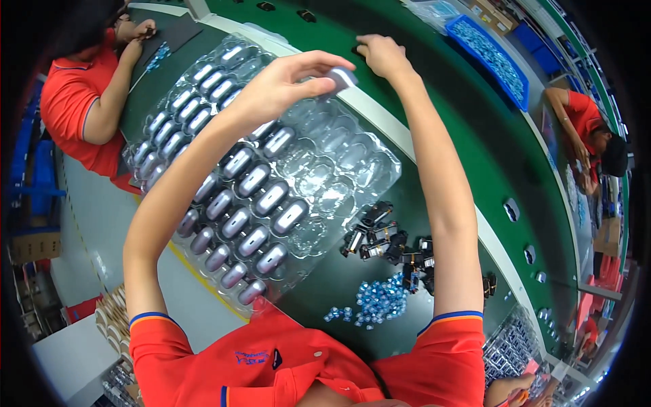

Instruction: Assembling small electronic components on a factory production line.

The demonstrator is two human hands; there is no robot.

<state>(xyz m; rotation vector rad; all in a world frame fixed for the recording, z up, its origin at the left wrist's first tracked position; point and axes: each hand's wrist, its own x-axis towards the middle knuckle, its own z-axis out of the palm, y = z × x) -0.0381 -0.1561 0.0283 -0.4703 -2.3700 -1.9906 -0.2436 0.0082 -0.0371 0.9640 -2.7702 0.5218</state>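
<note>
My left hand (288, 80) is closed on a smooth silver-grey oval casing (343, 79), held above the far edge of a clear plastic tray (324, 184). Several similar grey casings (253, 180) fill the tray's left and near pockets; bare pockets show on its right side. Farther off, my right hand (384, 57) reaches over the green conveyor belt (434, 88). Its fingers are bent down at a small black part (357, 50), mostly hidden by them. Beside my right forearm lies a loose heap of black assemblies (386, 239), with a pile of shiny blue pieces (381, 298) nearer me.
More black parts (306, 15) lie on the belt at the far end, and silver pieces (511, 209) on its right stretch. A blue bin (522, 102) of small blue pieces stands beyond the belt. Co-workers sit at left (85, 102) and far right (583, 129).
</note>
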